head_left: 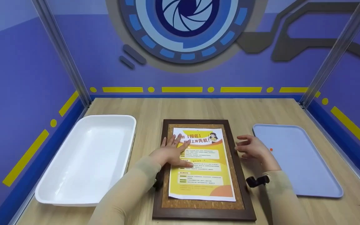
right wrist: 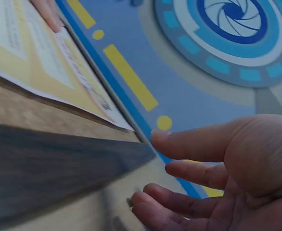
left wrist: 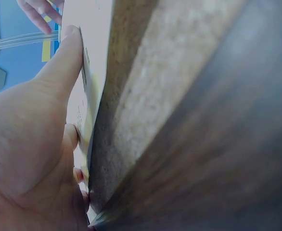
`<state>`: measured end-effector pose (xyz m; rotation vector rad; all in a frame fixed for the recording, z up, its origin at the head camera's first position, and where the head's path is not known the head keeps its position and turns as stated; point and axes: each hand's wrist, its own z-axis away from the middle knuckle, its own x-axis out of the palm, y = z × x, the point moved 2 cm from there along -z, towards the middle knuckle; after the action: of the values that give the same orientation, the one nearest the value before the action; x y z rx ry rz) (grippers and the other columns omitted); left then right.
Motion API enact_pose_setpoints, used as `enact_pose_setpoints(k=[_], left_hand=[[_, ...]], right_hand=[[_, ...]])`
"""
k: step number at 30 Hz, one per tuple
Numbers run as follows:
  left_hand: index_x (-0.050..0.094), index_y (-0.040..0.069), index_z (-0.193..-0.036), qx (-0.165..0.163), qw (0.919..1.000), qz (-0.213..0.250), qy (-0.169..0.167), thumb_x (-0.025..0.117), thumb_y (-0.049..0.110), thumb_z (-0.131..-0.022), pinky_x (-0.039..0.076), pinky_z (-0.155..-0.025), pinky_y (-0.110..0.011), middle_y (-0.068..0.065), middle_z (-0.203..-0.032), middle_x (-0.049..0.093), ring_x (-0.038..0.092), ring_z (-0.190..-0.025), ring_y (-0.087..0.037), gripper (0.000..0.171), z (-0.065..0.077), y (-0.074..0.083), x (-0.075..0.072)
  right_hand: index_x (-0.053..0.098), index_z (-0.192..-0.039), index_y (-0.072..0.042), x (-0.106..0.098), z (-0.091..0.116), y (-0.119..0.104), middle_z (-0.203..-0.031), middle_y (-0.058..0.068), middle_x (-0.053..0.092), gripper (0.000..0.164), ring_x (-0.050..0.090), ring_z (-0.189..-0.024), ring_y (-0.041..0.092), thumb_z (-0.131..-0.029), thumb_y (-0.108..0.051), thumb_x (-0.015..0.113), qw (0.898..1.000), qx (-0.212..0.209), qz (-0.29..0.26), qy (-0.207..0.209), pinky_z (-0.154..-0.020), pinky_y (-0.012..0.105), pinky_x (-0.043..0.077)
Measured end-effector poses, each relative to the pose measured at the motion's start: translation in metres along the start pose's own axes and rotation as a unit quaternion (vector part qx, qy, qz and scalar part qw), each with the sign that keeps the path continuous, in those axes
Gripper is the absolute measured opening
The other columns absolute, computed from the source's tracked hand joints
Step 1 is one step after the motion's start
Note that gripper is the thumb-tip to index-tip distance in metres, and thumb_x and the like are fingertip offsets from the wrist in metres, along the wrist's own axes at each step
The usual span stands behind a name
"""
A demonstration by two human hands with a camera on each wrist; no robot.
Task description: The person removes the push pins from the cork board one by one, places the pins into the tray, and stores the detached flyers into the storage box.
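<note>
The wooden table (head_left: 148,107) carries a framed corkboard (head_left: 203,214); left of that board, a white tub (head_left: 83,159); right of it, a blue tray (head_left: 302,159). On the board lies a yellow poster (head_left: 198,184), left hand (head_left: 172,153) flat across it, fingers splayed, gripping nothing! Right hand (head_left: 253,148), just beside the board, loosely bent, thumb apart; whether it holds something tiny, can't tell.

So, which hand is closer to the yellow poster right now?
Left. The left hand rests on the poster, over its upper left part; the right hand is off it, beside the right side of the dark frame.
</note>
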<state>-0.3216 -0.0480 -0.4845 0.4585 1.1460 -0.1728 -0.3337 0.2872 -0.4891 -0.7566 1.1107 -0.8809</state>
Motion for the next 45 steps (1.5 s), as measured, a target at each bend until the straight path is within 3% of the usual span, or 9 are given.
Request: enact_pose_setpoints(k=[14, 18, 21, 24, 28, 31, 35, 39, 45], left_hand=[[0.007, 0.035, -0.150, 0.000, 1.0000, -0.006, 0.006, 0.053, 0.079, -0.069, -0.006, -0.113, -0.056, -0.008, -0.158, -0.009, -0.010, -0.144, -0.032, 0.103, -0.003, 0.001, 0.001], [0.008, 0.034, -0.150, 0.008, 0.9991, 0.038, 0.015, 0.052, 0.078, -0.071, -0.010, -0.111, -0.058, -0.008, -0.158, -0.010, -0.012, -0.143, -0.033, 0.101, -0.006, -0.001, 0.001], [0.010, 0.029, -0.151, 0.016, 0.9931, 0.103, 0.053, 0.051, 0.073, -0.078, -0.006, -0.112, -0.057, -0.010, -0.158, -0.008, -0.008, -0.143, -0.035, 0.094, -0.009, -0.004, -0.003], [0.016, 0.019, -0.151, 0.008, 0.9717, 0.204, 0.119, 0.052, 0.057, -0.088, 0.009, -0.114, -0.055, -0.015, -0.157, 0.005, 0.007, -0.143, -0.037, 0.082, -0.007, -0.006, -0.013], [0.026, 0.010, -0.148, -0.049, 0.9117, 0.365, 0.181, 0.052, 0.043, -0.093, 0.029, -0.109, -0.050, -0.018, -0.149, 0.032, 0.033, -0.136, -0.035, 0.069, 0.006, -0.010, -0.025], [0.032, 0.010, -0.145, -0.104, 0.8742, 0.443, 0.169, 0.046, 0.048, -0.095, 0.043, -0.097, -0.047, -0.019, -0.136, 0.047, 0.050, -0.118, -0.033, 0.064, 0.017, -0.015, -0.028], [0.039, 0.012, -0.140, -0.145, 0.8532, 0.487, 0.118, 0.037, 0.059, -0.093, 0.054, -0.076, -0.043, -0.019, -0.124, 0.051, 0.060, -0.095, -0.031, 0.066, 0.026, -0.022, -0.026], [0.039, 0.012, -0.137, -0.156, 0.8367, 0.519, 0.076, 0.036, 0.062, -0.092, 0.057, -0.069, -0.041, -0.022, -0.118, 0.051, 0.065, -0.086, -0.032, 0.068, 0.028, -0.026, -0.023], [0.033, 0.007, -0.140, -0.151, 0.8178, 0.552, 0.062, 0.046, 0.048, -0.095, 0.057, -0.063, -0.035, -0.021, -0.113, 0.055, 0.067, -0.079, -0.027, 0.062, 0.024, -0.026, -0.015]], right_hand=[[0.047, -0.131, 0.008, 0.021, -0.005, -0.006, -0.109, 0.023, 0.059, 0.058, 0.057, -0.076, 0.016, -0.078, 0.001, 0.069, 0.995, -0.004, 0.091, 0.043, -0.060, 0.026, 0.051], [0.047, -0.132, 0.006, 0.021, -0.005, -0.006, -0.111, 0.023, 0.058, 0.057, 0.057, -0.075, 0.017, -0.079, 0.001, 0.068, 0.995, 0.006, 0.090, 0.043, -0.059, 0.026, 0.051], [0.048, -0.132, 0.005, 0.021, -0.005, -0.007, -0.111, 0.023, 0.058, 0.056, 0.057, -0.078, 0.018, -0.080, 0.002, 0.067, 0.995, 0.005, 0.090, 0.044, -0.060, 0.026, 0.051], [0.049, -0.131, 0.006, 0.020, -0.005, -0.007, -0.110, 0.023, 0.059, 0.055, 0.056, -0.080, 0.019, -0.079, 0.002, 0.067, 0.995, 0.001, 0.086, 0.045, -0.061, 0.026, 0.050], [0.050, -0.129, 0.007, 0.021, -0.005, -0.006, -0.107, 0.022, 0.060, 0.053, 0.056, -0.077, 0.018, -0.079, 0.002, 0.067, 0.995, -0.012, 0.082, 0.047, -0.059, 0.025, 0.049], [0.050, -0.129, 0.007, 0.021, -0.005, -0.005, -0.106, 0.023, 0.060, 0.053, 0.056, -0.074, 0.017, -0.079, 0.002, 0.068, 0.995, -0.018, 0.088, 0.047, -0.057, 0.025, 0.048], [0.050, -0.129, 0.007, 0.022, -0.005, -0.004, -0.107, 0.024, 0.060, 0.053, 0.056, -0.074, 0.016, -0.079, 0.002, 0.067, 0.995, -0.019, 0.086, 0.047, -0.057, 0.025, 0.049], [0.052, -0.128, 0.007, 0.023, -0.004, -0.003, -0.105, 0.023, 0.061, 0.051, 0.057, -0.075, 0.016, -0.079, 0.004, 0.065, 0.996, -0.028, 0.076, 0.047, -0.058, 0.026, 0.050], [0.051, -0.129, 0.006, 0.023, -0.004, -0.003, -0.108, 0.023, 0.061, 0.051, 0.058, -0.077, 0.017, -0.080, 0.002, 0.065, 0.996, -0.020, 0.076, 0.042, -0.060, 0.026, 0.050]])
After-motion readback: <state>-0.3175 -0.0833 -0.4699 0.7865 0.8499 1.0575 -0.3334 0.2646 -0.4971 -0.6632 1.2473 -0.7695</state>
